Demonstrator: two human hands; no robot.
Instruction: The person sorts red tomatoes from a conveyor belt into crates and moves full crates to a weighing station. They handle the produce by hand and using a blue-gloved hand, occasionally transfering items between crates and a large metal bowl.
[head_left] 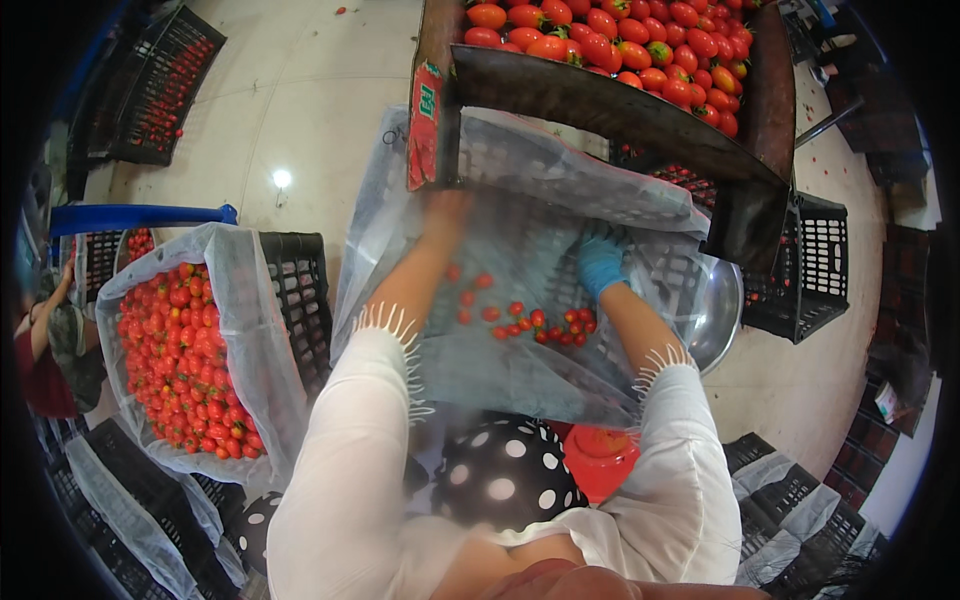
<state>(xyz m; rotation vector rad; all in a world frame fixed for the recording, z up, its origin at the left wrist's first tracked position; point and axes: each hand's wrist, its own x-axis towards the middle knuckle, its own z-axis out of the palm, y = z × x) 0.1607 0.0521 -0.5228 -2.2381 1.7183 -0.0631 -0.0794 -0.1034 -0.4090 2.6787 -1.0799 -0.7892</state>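
Before me is a crate lined with a translucent whitish liner [480,365]. A small scatter of cherry tomatoes [537,318] lies in it. My left hand [447,210], bare and smeared by motion, is at the far left part of the liner, close to the chute's left post; its fingers cannot be made out. My right hand [602,264], in a blue glove, rests against the liner on the right, fingers pointing away from me and apart, with no tomato visible in it. Above both hands stands a dark metal chute [610,100] heaped with red tomatoes [640,45].
At the left stands a lined crate [280,340] full of tomatoes. A blue bar [140,218] juts in behind it. A metal basin [715,310] and a black crate [815,265] are to the right. A red plastic object [600,462] sits near my knees. Another person [60,350] is at far left.
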